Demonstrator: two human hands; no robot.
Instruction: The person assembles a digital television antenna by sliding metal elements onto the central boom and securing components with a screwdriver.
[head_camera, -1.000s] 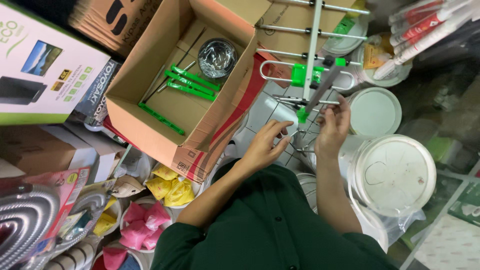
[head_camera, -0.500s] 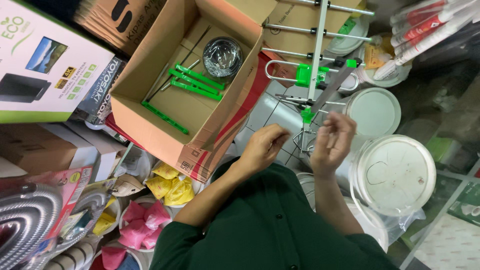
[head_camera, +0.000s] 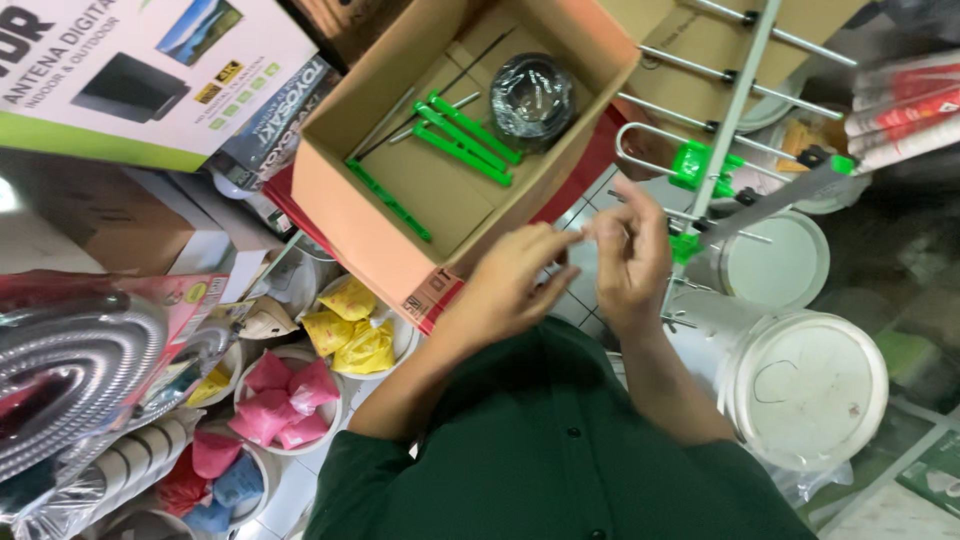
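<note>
- Fingertips of both hands meet in front of the chest: left hand (head_camera: 515, 280) and right hand (head_camera: 630, 255) pinch toward each other, poss. around some tiny part, but too small/blurred to see. Can't tell what is grasped, if anything.
- Change vs. a sec ago: right hand was up on the antenna's metal bar, fingers on it; half a sec ago it was already off, and now both hands are closer to the body, working fingertip to fingertip. Left hand also pulled in from near the frame.
- Judgement: contact w/ the antenna is let go for now; work has shifted from the frame to sth small between the fingers, prob. a fitting for it.
- Antenna frame (head_camera: 735, 120) stands just beyond the right hand, not touched: long metal boom w/ cross rods, a looped rod and green plastic clips (head_camera: 700, 165) on it.
- Cardboard box (head_camera: 400, 235) open, just beyond the left hand; inside lie green plastic strips (head_camera: 460, 135), thin metal rods and a coil of black cable (head_camera: 533, 100).
- White lidded buckets (head_camera: 805, 390) at right, below the antenna.
- Bowls w/ yellow and pink packets (head_camera: 290, 385) at lower left; printed carton (head_camera: 150, 75) at upper left; coiled metal hose (head_camera: 70, 370) at far left.
</note>
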